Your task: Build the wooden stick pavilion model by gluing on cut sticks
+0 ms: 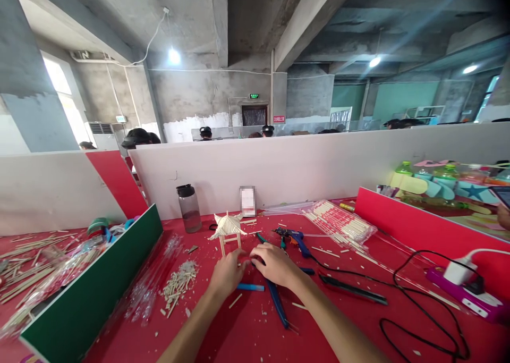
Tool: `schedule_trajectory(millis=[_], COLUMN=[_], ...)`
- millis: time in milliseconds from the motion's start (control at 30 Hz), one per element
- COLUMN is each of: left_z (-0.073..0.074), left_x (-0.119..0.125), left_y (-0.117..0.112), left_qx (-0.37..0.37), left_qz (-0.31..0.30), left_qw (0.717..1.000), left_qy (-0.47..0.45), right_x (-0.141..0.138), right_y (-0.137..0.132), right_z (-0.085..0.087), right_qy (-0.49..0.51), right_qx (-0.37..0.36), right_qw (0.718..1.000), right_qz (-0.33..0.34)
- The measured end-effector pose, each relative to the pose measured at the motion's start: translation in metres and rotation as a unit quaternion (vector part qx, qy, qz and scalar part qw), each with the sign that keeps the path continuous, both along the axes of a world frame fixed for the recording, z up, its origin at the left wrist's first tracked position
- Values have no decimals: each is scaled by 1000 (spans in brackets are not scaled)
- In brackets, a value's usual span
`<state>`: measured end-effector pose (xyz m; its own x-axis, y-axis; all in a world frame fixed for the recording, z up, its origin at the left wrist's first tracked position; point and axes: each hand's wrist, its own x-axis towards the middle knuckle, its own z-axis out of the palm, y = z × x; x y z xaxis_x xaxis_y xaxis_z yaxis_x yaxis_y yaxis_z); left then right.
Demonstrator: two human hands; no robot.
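My left hand (226, 271) and my right hand (274, 263) rest close together on the red table (247, 326), fingertips meeting over something small that I cannot make out. Both hands have their fingers curled in a pinch. Just beyond them stands a small stick-built pavilion model (228, 229). Blue-handled pliers (278, 302) lie under my right wrist, and a blue marker-like stick (250, 287) lies between my forearms. A blue glue gun (294, 238) lies to the right of the model.
A pile of cut stick pieces (178, 286) lies at left beside a green divider (91, 294). A dark bottle (188, 209) stands at the back. A bag of sticks (338, 222), black cables (418, 304) and a power strip (466, 294) occupy the right. Other people sit behind the white partition.
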<state>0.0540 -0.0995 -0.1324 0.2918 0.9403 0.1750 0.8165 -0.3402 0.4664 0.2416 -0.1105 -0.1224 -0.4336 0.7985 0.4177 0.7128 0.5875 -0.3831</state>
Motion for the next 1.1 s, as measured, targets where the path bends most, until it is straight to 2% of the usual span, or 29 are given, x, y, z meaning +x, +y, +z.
schedule_trajectory(millis=[100,200,300,400,500,600,833,1000,1100], left_z=[7,18,27,32,32,32,30,18,15], left_x=[2,-3,-8,-10,-10,-12,-21,-28,-31], left_y=[-10,-25,-40,-51,-54,-54,-43,-23,-15], left_qx=[22,24,-12,-53,-64,-54,-9,32,0], left_qz=[-50,-128,-219,-276,-311,-299,-206,-72,-50], left_qw=[998,990,973,958,947,953,978,990,977], left_qy=[-23,-59,-68,-60,-42,-19,-11,-121,-208], right_x=[4,6,3,-5,-13,-21,-36,-34,-33], right_y=[0,1,1,2,7,15,24,12,1], right_z=[2,5,7,6,3,-1,-7,-1,7], right_qy=[4,31,107,196,230,221,278,255,195], right_qx=[1,-2,-36,-82,-88,-68,-45,-49,-28], right_qw=[1000,999,994,977,968,969,959,965,978], right_qz=[-1,-16,0,15,-46,-92,-34,30,68])
